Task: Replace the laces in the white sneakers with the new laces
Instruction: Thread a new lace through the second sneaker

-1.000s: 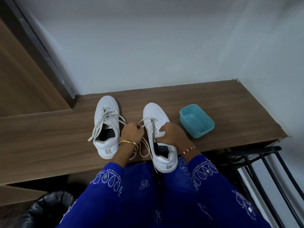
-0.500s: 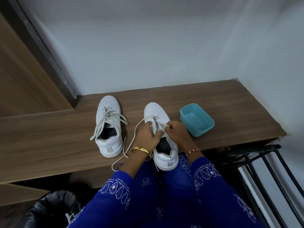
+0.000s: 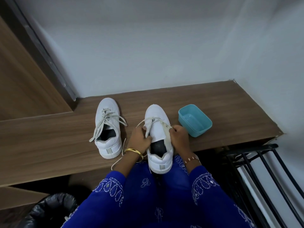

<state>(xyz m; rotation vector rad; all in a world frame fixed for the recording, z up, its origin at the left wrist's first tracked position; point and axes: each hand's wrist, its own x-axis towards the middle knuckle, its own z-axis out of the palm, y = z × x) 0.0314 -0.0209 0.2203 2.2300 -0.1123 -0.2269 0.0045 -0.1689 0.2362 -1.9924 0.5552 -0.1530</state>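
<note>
Two white sneakers stand toes-away on a wooden bench [image 3: 49,137]. The left sneaker [image 3: 107,127] keeps its off-white lace, loosened, with the ends trailing over its sides. The right sneaker [image 3: 158,140] sits at the bench's front edge, its heel hanging over. My left hand [image 3: 139,140] pinches the lace [image 3: 153,120] at the shoe's left side, and a loose length trails down past my wrist. My right hand [image 3: 178,137] pinches the lace at the right row of eyelets. The tongue is bare; lace remains only across the eyelets nearest the toe.
A teal plastic tub [image 3: 195,120] stands just right of the right sneaker. A black metal rack [image 3: 263,178] is below the bench at right, and a bin with a black bag [image 3: 49,211] at lower left. Walls close the bench at the back and right.
Both hands have spread to opposite sides of the right sneaker and drawn the lace out of its lower eyelets, baring the tongue. The left sneaker has not moved.
</note>
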